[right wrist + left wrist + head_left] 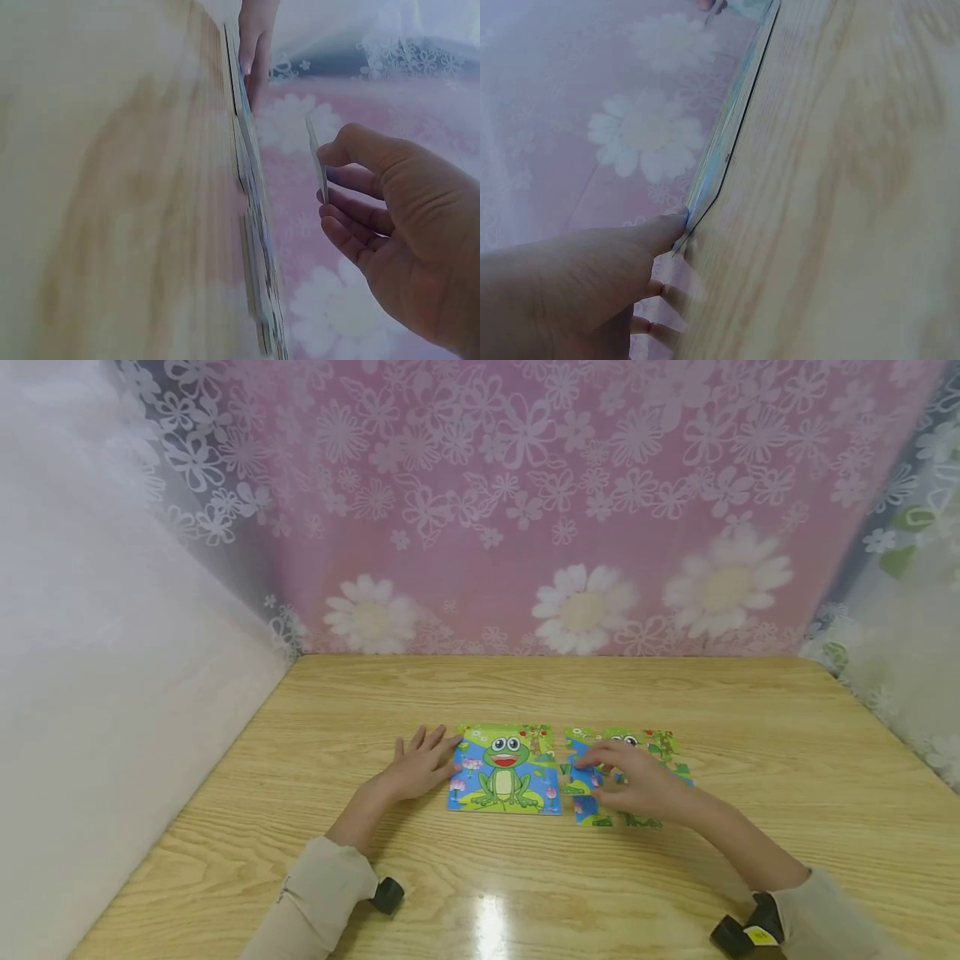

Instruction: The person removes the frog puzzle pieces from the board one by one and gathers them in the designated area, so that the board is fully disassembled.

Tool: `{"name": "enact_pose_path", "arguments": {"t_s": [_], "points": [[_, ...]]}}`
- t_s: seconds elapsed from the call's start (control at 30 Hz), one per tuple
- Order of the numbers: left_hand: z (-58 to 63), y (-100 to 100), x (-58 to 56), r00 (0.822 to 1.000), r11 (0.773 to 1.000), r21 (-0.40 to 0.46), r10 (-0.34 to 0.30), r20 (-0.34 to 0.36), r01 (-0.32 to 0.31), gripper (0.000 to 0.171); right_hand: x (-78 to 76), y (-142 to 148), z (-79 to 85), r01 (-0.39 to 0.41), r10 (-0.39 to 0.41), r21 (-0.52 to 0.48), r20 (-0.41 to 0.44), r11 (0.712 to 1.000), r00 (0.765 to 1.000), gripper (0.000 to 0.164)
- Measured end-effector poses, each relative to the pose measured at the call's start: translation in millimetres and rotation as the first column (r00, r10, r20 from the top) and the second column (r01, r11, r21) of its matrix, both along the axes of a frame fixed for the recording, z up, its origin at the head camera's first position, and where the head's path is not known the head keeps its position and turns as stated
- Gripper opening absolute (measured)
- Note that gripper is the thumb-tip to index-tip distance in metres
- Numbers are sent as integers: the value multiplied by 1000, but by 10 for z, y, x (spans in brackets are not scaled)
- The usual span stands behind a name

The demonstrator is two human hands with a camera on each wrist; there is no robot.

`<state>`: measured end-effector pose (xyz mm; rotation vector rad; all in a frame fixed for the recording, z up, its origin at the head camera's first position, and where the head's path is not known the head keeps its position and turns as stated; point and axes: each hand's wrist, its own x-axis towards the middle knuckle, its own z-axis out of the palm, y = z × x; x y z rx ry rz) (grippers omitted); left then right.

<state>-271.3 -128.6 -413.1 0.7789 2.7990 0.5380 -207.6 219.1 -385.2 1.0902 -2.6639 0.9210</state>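
A square frog picture board point(504, 777) lies flat on the wooden table. At its left edge my left hand point(420, 767) rests with fingers spread, and in the left wrist view the thumb point(664, 231) touches the board's corner. To the right of the board lie loose frog puzzle pieces point(660, 745), partly hidden under my right hand point(641, 781). That hand pinches one thin puzzle piece point(318, 161) between thumb and fingers. Seen from the right wrist, this piece is raised clear of the flat pieces point(259, 247) on the table.
The wooden table point(360, 693) ends at a pink flowered curtain point(465, 527) behind. A pale sheet point(112, 610) closes off the left side, and flowered fabric point(915, 635) hangs at the right. Black straps with devices point(388, 896) sit on both wrists.
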Motion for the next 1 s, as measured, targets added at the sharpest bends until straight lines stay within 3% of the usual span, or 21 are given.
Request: {"name": "enact_pose_path", "arguments": {"t_s": [0.23,0.7,1.0], "points": [[15,-5,9,1000,1000,-7,4,6,-4,58,120,276,34,40,-40,-2,-17,999,999,33],[15,-5,6,1000,1000,0,0,14,0,58,322,741,-19,122,-114,41,-155,992,981,41],[-15,-5,-16,1000,1000,-1,5,11,-5,58,396,922,-75,111,-104,29,-185,993,977,45]]}}
